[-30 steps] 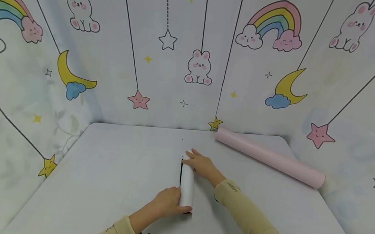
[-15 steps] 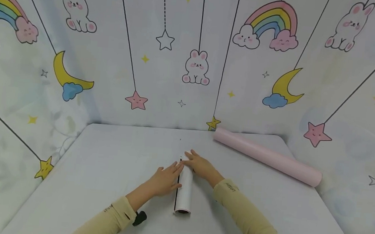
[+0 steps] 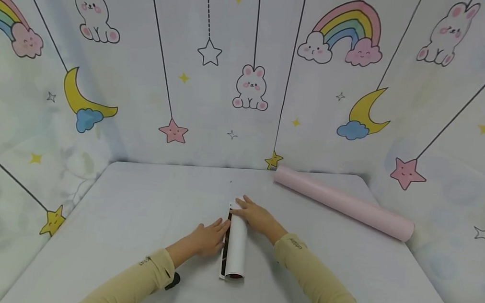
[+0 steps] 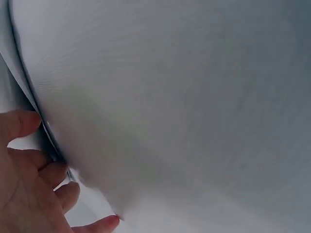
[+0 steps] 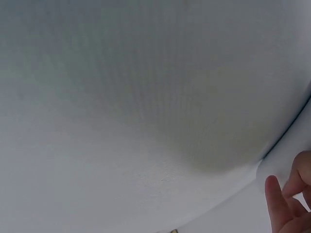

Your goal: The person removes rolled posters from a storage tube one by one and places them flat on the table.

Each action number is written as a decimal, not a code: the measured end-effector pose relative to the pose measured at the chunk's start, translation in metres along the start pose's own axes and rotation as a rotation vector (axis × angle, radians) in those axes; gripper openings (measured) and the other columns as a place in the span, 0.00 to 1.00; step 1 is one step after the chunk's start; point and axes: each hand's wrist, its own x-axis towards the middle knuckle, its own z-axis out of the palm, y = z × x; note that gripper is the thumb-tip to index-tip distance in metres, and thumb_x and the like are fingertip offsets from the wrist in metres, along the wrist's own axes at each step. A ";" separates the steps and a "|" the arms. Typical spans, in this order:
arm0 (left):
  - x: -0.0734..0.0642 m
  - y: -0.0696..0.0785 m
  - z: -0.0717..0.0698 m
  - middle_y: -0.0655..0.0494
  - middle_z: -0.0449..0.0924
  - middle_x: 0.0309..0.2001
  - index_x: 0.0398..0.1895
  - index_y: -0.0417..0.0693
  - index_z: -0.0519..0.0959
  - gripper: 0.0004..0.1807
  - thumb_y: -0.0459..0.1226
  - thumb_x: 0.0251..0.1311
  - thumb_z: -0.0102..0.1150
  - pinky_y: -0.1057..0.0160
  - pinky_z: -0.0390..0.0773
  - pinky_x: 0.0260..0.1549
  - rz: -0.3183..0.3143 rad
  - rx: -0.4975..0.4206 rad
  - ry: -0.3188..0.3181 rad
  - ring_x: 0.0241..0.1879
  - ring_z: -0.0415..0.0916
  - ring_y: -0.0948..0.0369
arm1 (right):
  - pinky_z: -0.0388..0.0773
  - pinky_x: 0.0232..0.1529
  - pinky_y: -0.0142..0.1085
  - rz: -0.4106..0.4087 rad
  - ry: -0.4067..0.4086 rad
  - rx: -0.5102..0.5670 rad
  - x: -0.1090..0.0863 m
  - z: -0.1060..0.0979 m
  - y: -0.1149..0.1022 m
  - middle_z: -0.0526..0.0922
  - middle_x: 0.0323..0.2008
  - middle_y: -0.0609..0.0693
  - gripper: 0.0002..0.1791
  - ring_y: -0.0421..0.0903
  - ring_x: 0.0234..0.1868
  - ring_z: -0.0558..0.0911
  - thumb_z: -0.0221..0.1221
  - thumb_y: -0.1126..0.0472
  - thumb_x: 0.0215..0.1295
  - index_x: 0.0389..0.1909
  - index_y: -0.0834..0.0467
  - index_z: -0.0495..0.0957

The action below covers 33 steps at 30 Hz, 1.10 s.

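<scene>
In the head view a rolled paper sheet (image 3: 237,247), white outside with a dark printed inner side, lies lengthwise on the white table. A narrow strip of its dark, white-bordered face (image 3: 224,256) shows along the left. My left hand (image 3: 208,239) rests with extended fingers on this strip, beside the roll. Across the far end of the roll lies my right hand (image 3: 258,216), fingers spread. The left wrist view shows the left fingers (image 4: 58,174) at the sheet's edge; in the right wrist view, the right fingers (image 5: 277,204) appear at the lower right corner.
A long pink roll (image 3: 343,203) lies slantwise at the back right of the table (image 3: 156,201). A small black object (image 3: 173,281) shows beside the left sleeve. Cloth walls (image 3: 212,100) printed with rabbits, stars and rainbows stand around the table.
My left hand has left the near end of the roll and moved up along its left edge, fingers now extended. The dark strip has widened. The right hand stays at the far end.
</scene>
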 end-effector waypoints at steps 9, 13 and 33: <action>0.006 0.002 -0.002 0.58 0.52 0.70 0.69 0.51 0.56 0.45 0.62 0.52 0.53 0.40 0.63 0.52 -0.080 0.045 -0.055 0.68 0.49 0.55 | 0.55 0.62 0.52 0.038 -0.071 0.193 -0.001 -0.010 0.000 0.56 0.68 0.57 0.31 0.59 0.68 0.51 0.54 0.64 0.50 0.60 0.51 0.70; 0.008 0.006 -0.003 0.58 0.54 0.69 0.69 0.52 0.58 0.46 0.64 0.49 0.54 0.42 0.64 0.52 -0.114 0.100 -0.058 0.67 0.50 0.55 | 0.55 0.61 0.54 0.054 -0.063 0.250 -0.002 -0.010 0.000 0.56 0.67 0.58 0.29 0.61 0.68 0.51 0.50 0.53 0.54 0.60 0.53 0.71; -0.003 0.019 -0.016 0.60 0.52 0.69 0.69 0.55 0.57 0.47 0.69 0.49 0.46 0.42 0.64 0.52 -0.187 0.130 -0.087 0.67 0.51 0.53 | 0.45 0.57 0.66 0.126 -0.162 -0.157 0.006 -0.008 -0.045 0.59 0.67 0.45 0.43 0.50 0.71 0.43 0.56 0.25 0.41 0.57 0.45 0.72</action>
